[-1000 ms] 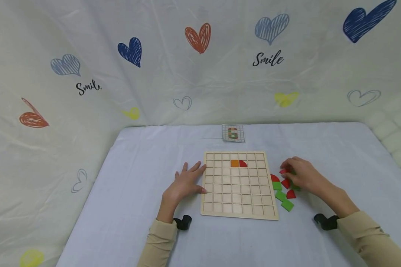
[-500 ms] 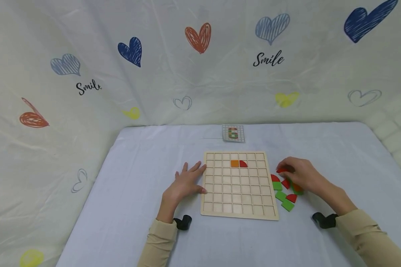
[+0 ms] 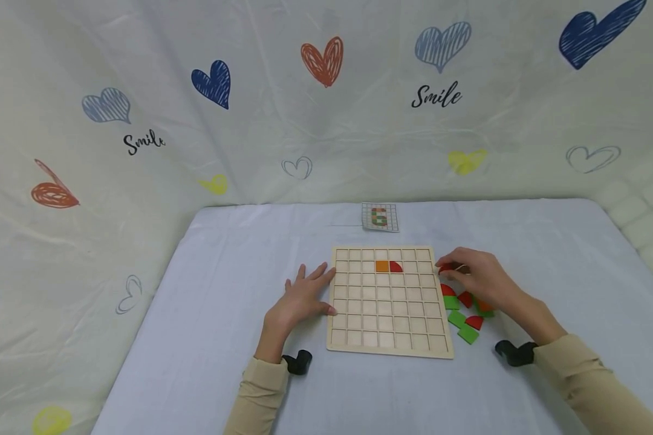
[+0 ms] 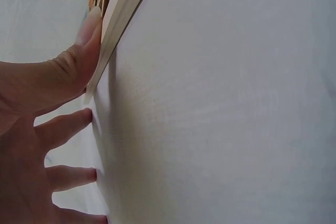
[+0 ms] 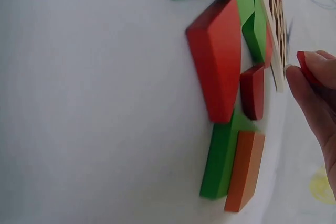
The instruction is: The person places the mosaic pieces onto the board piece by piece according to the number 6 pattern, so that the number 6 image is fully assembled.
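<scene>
A wooden grid board (image 3: 359, 323) lies flat on the table, with an orange square tile (image 3: 382, 266) and a red quarter-round tile (image 3: 395, 266) side by side in its second row. Along the board's left edge rests my left hand (image 3: 296, 304), fingers spread, its thumb (image 4: 86, 40) against the rim in the left wrist view. Just past the board's right edge, my right hand (image 3: 484, 278) pinches a small red tile (image 5: 303, 65) between thumb and fingertips, raised off the table. Fingers hide most of that tile, so its full shape cannot be told.
Right of the board lie loose tiles: green ones (image 3: 468, 334), red curved ones (image 3: 474, 322) and an orange one (image 5: 247, 169) leaning on green. A card (image 3: 380, 217) with a gridded, coloured figure lies behind the board. A patterned white sheet (image 3: 261, 133) hangs at the back.
My right hand has picked up the red tile from the loose pile and carried it left to the board's right edge. My left hand has stayed put.
</scene>
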Motion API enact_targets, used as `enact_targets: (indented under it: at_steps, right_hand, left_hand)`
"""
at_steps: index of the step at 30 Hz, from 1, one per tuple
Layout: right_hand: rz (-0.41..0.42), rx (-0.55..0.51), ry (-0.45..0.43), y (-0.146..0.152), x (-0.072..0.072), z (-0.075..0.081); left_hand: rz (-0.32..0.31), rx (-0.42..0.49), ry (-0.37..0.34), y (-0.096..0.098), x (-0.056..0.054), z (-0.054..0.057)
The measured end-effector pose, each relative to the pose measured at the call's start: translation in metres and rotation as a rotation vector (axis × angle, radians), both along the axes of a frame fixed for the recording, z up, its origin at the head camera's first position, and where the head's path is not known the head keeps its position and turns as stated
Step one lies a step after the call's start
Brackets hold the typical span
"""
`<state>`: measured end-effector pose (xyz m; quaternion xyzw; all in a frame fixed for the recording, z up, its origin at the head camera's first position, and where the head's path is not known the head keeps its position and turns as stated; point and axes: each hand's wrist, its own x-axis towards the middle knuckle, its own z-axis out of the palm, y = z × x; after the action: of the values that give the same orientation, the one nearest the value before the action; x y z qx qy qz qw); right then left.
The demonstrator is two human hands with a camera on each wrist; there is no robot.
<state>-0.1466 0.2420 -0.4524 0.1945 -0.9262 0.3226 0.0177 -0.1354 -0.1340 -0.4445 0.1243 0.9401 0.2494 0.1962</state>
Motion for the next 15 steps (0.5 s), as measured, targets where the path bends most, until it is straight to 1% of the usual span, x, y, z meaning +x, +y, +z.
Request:
enact_targets:
  at_steps: [6, 9, 15]
  right_hand:
    - [-0.018, -0.024, -0.063, -0.012, -0.004, 0.003]
    - [-0.006, -0.030, -0.066, -0.018, -0.007, 0.004]
    - [0.043, -0.038, -0.038, -0.029, -0.012, 0.003]
  left_hand:
    - [-0.003, -0.011, 0.004, 0.001, 0.000, 0.000]
    - [-0.004, -0.017, 0.008, 0.001, -0.001, -0.001]
    - [-0.006, -0.010, 0.006, 0.001, -0.001, -0.001]
